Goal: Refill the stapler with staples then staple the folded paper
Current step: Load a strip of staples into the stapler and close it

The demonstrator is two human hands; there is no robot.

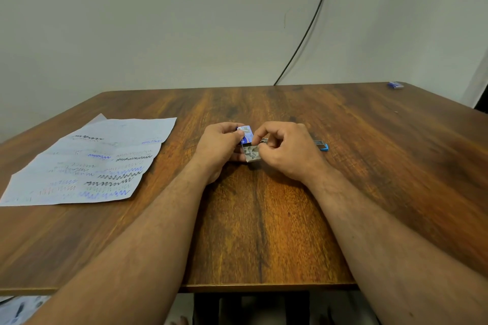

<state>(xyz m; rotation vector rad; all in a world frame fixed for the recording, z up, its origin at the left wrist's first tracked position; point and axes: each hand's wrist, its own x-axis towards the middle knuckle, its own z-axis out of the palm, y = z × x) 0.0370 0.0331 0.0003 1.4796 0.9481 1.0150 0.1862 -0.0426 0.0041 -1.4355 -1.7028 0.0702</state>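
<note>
My left hand (220,149) grips a small blue staple box (247,134) at the middle of the wooden table (264,219). Its grey inner tray (252,154) is slid out toward me, with loose staples inside. My right hand (284,152) has its fingertips pinched at the tray, on staples as far as I can tell. The blue stapler (322,145) lies on the table just behind my right hand, mostly hidden by it. The paper (92,163), creased and scribbled with blue and black lines, lies flat at the left.
A small blue object (395,85) rests at the table's far right corner. A black cable (303,42) runs down the wall behind the table. More printed paper (18,309) lies below the table's near left edge.
</note>
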